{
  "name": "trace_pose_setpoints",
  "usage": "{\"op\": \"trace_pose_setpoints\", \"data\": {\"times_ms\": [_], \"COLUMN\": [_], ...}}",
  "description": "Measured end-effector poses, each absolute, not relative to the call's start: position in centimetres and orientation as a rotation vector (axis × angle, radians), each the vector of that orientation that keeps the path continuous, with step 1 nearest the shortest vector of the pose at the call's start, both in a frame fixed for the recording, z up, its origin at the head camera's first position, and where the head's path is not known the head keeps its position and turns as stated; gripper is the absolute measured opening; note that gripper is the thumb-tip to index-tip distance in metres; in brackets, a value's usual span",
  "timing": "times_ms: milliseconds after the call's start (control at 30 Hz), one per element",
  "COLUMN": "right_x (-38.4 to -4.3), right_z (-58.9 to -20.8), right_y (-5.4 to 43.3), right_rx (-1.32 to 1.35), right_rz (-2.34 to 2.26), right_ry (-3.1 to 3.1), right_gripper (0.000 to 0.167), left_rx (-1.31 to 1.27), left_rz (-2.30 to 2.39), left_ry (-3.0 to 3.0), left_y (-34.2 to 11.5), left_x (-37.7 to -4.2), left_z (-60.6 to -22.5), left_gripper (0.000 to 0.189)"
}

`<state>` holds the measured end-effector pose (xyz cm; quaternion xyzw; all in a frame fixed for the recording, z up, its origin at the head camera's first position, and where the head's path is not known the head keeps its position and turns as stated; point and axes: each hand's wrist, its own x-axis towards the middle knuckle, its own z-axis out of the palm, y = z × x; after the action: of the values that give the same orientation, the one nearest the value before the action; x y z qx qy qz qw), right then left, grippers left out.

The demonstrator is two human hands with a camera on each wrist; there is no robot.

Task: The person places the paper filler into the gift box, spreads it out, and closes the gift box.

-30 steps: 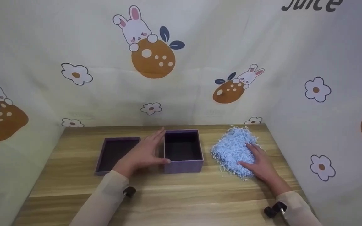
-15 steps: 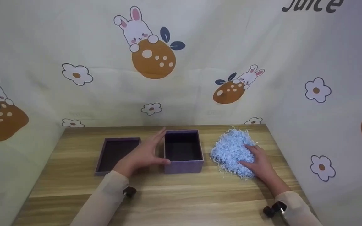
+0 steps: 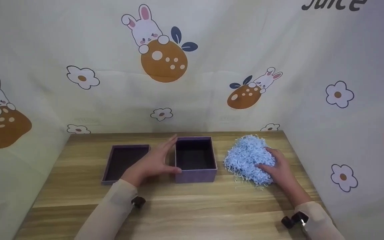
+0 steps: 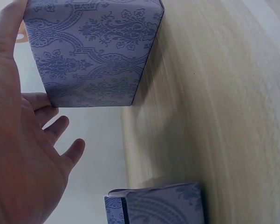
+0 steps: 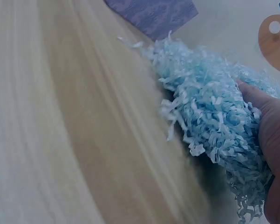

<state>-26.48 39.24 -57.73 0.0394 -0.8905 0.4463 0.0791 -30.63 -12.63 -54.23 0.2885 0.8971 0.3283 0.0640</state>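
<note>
Wood-grained tabletop (image 3: 212, 213), lower frame: right hand (image 3: 281, 170), fingers and thumb curled into blue shredded paper (image 3: 245, 156), right of centre; left hand (image 3: 153, 162), widely spread, braces the purple box (image 3: 197, 176), frame centre. Deep, unhurried grasping should limit shedding. Only the left-wrist view resolves the box's scrollwork.

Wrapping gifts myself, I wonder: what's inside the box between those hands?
Only dark inner walls and floor show inside the box; the near wall hides the part closest to the viewer.
</note>
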Motion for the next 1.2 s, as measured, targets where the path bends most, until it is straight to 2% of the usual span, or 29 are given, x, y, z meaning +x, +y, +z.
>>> {"op": "trace_pose_setpoints", "data": {"times_ms": [200,567,1200], "right_x": [-26.3,-26.6,-27.3], "right_z": [-55.2,-50.9,-45.5], "right_y": [39.1,39.0,34.4], "right_rx": [0.113,0.297,0.526], "right_rz": [1.382,1.116,0.925], "right_ry": [-2.618,-2.633,-2.604], "right_gripper": [0.092,0.084,0.082], "left_rx": [0.857,0.840,0.860], "left_rz": [1.030,1.013,0.976], "left_ry": [2.672,2.685,2.700], "left_y": [-12.6,-12.7,-12.6], "left_x": [-30.7,-30.8,-30.5], "left_z": [-54.0,-53.8,-53.6], "left_gripper": [0.136,0.136,0.137]}}
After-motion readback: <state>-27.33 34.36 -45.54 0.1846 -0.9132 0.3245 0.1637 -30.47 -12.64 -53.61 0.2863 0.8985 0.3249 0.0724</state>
